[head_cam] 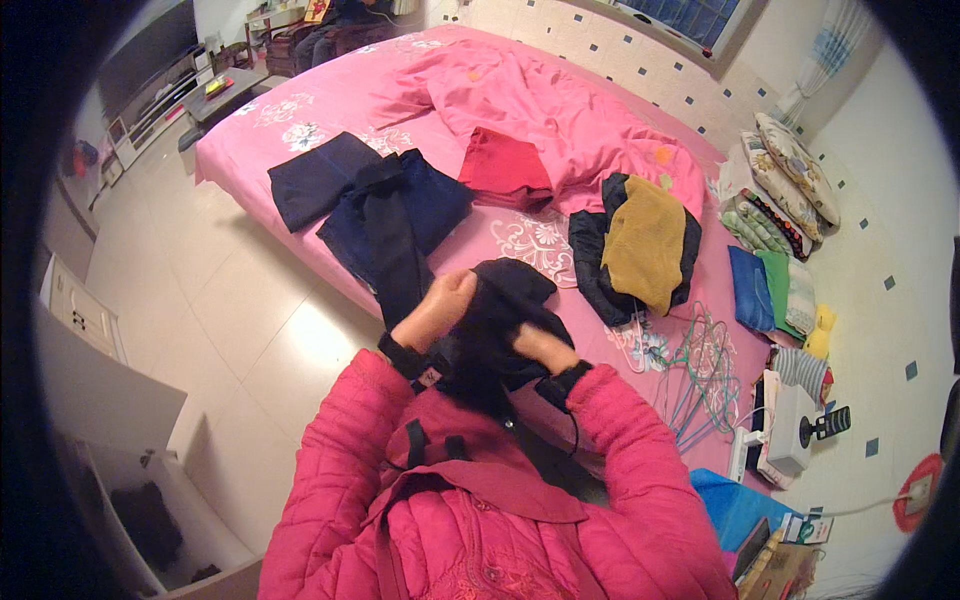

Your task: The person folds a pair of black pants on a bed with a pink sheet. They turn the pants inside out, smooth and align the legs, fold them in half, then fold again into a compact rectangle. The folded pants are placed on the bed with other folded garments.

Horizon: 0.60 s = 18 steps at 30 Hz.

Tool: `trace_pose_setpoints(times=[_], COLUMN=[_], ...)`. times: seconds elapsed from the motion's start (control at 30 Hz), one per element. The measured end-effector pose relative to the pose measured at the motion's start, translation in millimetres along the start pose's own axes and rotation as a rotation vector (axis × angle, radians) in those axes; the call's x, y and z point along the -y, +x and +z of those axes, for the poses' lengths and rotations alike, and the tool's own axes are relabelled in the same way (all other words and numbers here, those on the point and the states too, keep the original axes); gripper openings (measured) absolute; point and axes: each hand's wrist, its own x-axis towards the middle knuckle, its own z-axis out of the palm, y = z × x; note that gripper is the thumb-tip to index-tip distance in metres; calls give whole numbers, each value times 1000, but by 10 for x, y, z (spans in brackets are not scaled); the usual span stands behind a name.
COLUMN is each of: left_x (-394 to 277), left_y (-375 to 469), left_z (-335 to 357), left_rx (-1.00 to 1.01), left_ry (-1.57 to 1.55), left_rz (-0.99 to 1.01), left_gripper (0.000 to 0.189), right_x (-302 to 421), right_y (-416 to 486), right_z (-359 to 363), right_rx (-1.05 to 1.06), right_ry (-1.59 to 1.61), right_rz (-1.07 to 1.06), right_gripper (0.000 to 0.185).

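Note:
My left hand (442, 300) is closed on the upper edge of a black garment (517, 289) at the near edge of the bed. Lower and to the right, my right hand (541, 346) is blurred against the same dark cloth, its fingers partly hidden. Just beyond lie dark folded garments (442, 202), with a black strip of cloth (386, 240) across them, and a folded dark grey piece (319, 176) further left. A red folded garment (504, 169) rests on the pink bed sheet (255, 157). Right of it, a mustard garment (645, 240) lies on a black one (589, 247).
Tangled wire hangers (697, 375) lie on the bed's right side. Beyond them stand stacked cushions (787, 180), folded cloths (754, 289) and a white box (787, 427). A crumpled pink blanket (517, 97) covers the far side. At the lower left is an open cabinet (180, 487). Another person (319, 41) sits far off.

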Motion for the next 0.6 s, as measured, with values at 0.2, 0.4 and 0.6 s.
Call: trace_pose_setpoints(times=[0.2,0.4,0.6], left_x=[281,249,-307], left_y=[133,82,-171], left_z=[-274,-193,-124], left_rx=[-40,-30,219], left_ry=[240,467,53], left_rz=[11,159,57], left_gripper=[25,25,32], right_x=[831,891,775], right_y=[-221,-251,-241], right_z=[-1491,-1555,-1222], right_rx=[-745,-760,-447], right_ry=[789,1002,928], right_rz=[18,312,161], right_gripper=[14,11,12])
